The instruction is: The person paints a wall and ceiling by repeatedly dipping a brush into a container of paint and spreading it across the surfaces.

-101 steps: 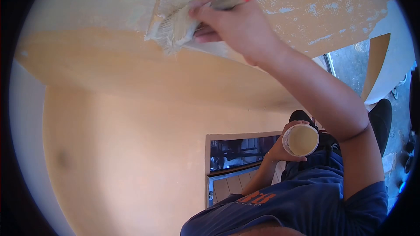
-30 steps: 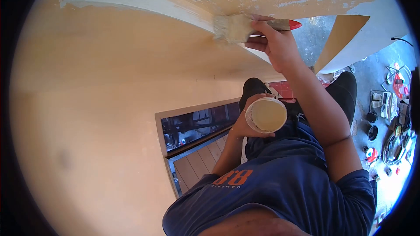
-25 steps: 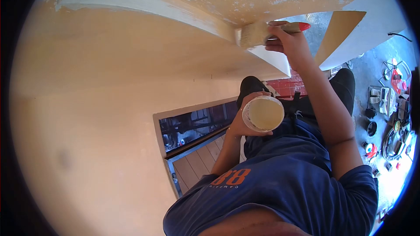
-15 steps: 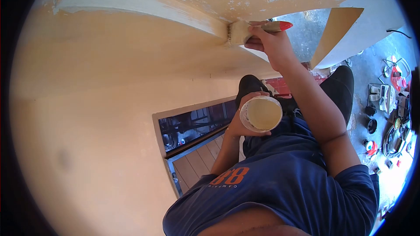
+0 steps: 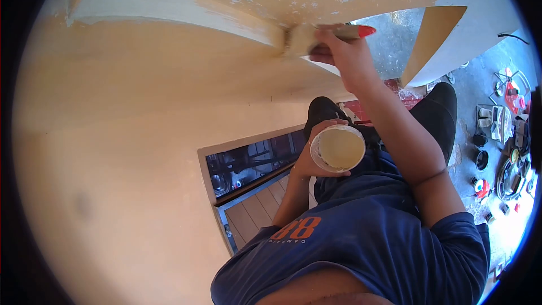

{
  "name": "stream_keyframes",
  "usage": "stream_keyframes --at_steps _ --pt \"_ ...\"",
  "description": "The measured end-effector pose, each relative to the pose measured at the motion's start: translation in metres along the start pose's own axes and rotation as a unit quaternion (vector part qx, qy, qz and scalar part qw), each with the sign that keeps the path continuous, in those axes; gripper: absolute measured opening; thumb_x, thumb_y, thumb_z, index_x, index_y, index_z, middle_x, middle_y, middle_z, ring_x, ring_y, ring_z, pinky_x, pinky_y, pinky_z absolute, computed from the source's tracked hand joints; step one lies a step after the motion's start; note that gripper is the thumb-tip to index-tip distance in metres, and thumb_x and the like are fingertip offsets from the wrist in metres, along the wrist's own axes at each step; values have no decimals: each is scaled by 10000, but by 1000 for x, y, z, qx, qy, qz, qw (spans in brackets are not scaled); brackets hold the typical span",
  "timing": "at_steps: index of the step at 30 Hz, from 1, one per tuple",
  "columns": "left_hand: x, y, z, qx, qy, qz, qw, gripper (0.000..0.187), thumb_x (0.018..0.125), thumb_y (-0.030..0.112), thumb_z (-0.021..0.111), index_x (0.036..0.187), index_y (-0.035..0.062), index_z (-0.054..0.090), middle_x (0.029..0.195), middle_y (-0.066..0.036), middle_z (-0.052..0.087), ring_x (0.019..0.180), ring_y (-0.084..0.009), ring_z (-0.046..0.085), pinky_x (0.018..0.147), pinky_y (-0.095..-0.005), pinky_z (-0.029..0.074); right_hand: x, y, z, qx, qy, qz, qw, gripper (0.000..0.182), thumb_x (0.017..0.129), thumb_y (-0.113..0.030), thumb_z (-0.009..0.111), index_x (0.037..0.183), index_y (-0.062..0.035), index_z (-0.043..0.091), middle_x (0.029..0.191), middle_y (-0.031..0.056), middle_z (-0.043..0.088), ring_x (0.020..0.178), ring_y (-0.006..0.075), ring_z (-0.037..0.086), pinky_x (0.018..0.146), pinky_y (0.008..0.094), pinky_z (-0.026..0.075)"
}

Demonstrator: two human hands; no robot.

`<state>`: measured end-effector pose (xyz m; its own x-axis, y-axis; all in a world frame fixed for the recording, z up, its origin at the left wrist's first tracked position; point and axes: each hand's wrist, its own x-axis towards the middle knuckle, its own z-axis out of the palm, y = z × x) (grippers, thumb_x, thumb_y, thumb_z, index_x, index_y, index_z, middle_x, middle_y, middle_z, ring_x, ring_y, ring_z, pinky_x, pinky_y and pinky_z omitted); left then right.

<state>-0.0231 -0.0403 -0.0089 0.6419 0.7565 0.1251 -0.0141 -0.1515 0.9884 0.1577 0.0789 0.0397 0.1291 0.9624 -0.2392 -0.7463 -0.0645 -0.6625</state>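
Our right hand (image 5: pixel 337 51) holds the brush (image 5: pixel 302 39) at upper centre, bristles against the curved wall edge (image 5: pixel 169 7); our left hand (image 5: pixel 307 161) clasps a cup (image 5: pixel 316 155) of pale liquid (image 5: pixel 343 148) just right of centre, above our blue shirt (image 5: pixel 367 237).

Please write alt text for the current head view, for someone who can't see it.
A person's right hand holds a wide brush against a peach-coloured wall, beside a paler strip. The left hand holds a tub of pale liquid.
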Motion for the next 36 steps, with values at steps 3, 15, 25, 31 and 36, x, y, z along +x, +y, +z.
stream_keyframes --at_steps 3,15,25,31,36 --pt "5 0 3 -15 -9 3 1000 1070 443 185 919 1319 92 310 1275 -153 444 1207 -282 426 978 -430 375 -11 -34 32 75 -49 -36 995 232 843 -109 597 1016 40 555 895 135 618 765 227 644 710 345 561" --pt "6 6 1 12 -18 -10 1000 1084 423 185 922 1316 89 314 1304 -140 427 1219 -262 422 1007 -402 350 0 10 -8 59 -46 -5 997 266 853 -122 586 1066 33 550 968 117 596 828 226 638 742 320 552" --pt "4 8 5 22 -22 -33 999 1066 435 191 919 1312 82 324 1307 -127 431 1223 -256 421 1015 -387 344 -11 -17 8 -111 -40 -71 990 275 831 -101 624 1049 60 574 911 118 616 800 173 630 699 269 560" --pt "5 17 3 13 -27 -21 999 1077 450 176 917 1323 102 290 1280 -170 418 1214 -304 406 944 -432 398 -11 -79 54 -15 -150 -274 950 258 805 -94 670 1014 44 610 894 92 645 779 142 632 720 249 533" --pt "2 20 2 42 -20 -22 999 1073 445 164 916 1320 103 297 1278 -167 423 1212 -307 408 947 -431 396 17 -58 48 -148 -195 -343 907 227 804 -73 680 1017 -4 647 989 57 656 861 120 609 780 244 501"
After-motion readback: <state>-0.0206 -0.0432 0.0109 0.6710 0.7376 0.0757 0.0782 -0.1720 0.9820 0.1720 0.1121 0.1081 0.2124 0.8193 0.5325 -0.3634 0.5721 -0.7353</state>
